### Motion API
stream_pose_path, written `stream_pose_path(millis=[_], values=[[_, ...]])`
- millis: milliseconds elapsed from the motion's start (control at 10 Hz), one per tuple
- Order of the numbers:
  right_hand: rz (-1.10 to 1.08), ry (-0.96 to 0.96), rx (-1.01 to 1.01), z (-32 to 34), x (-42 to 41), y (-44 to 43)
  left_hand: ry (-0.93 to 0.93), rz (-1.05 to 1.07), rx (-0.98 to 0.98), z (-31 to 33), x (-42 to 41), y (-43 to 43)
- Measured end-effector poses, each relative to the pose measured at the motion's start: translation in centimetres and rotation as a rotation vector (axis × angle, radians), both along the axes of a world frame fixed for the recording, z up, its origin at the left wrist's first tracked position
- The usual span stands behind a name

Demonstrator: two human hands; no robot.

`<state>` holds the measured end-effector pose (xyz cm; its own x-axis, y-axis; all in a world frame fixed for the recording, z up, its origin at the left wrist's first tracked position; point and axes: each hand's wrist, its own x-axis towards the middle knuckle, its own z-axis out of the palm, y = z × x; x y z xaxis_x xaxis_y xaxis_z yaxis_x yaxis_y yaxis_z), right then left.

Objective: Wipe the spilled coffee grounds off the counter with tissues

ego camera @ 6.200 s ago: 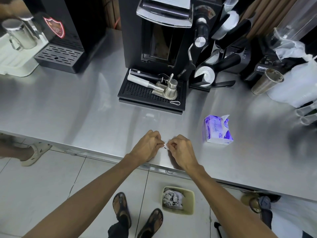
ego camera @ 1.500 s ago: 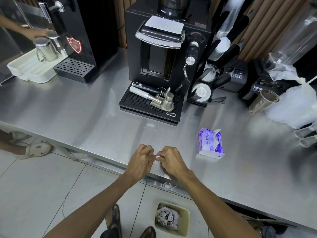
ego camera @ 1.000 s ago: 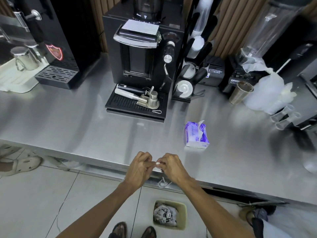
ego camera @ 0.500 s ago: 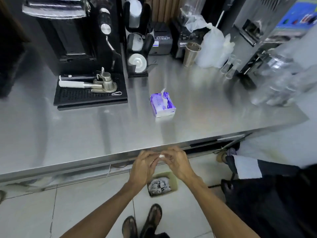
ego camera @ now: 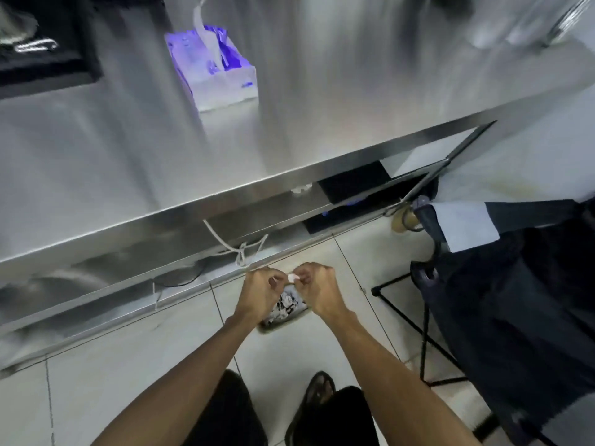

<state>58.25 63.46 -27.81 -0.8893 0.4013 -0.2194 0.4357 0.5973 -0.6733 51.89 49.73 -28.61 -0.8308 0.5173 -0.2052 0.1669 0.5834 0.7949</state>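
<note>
A tiny white bit of tissue (ego camera: pixel 293 277) is near the middle of the frame, a little below the centre. Both hands pinch it. The left hand (ego camera: pixel 261 296) has its fingers curled in, and its fingertips hold one side of the tissue. The right hand (ego camera: pixel 318 289) is curled up too and holds the other side. The two hands are very close together, out over the floor in front of the counter.

Right under the hands is a small bin (ego camera: pixel 283 312) on the floor tiles, with crumpled stuff inside. The hands hide part of it.

The shiny metal counter (ego camera: pixel 322 107) fills the top half of the frame and looks blurry. A purple and white tissue box (ego camera: pixel 222 82) stands on it in the upper left, with one sheet sticking up from the top. A black tray (ego camera: pixel 48 69) is at the far upper left edge.

A white cord (ego camera: pixel 225 244) hangs under the counter's front edge, just above the hands. A big dark cloth thing (ego camera: pixel 515 300) fills the right side. At the bottom is a foot in a sandal (ego camera: pixel 318 392).
</note>
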Motion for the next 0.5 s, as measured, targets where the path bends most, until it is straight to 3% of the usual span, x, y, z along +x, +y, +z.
stream_pose_path(millis=[100,200,300,400,500], values=[[0.042,0.037,0.071,-9.1,-0.4,0.4,-0.074,-0.024,-0.041,-8.4,-0.3,1.0],[0.010,-0.067,0.080,-20.2,-0.7,1.1,-0.083,-0.067,-0.187,-17.0,-0.8,0.9],[-0.034,-0.161,0.145,-25.0,-0.2,0.4,-0.027,-0.090,-0.311,-24.3,-0.9,1.1],[-0.018,-0.162,0.216,-26.5,-0.4,0.1,0.085,-0.074,-0.572,-24.4,-0.6,2.0],[0.038,-0.170,0.226,-27.3,0.2,-0.3,0.204,-0.140,-0.516,-23.9,0.0,2.0]])
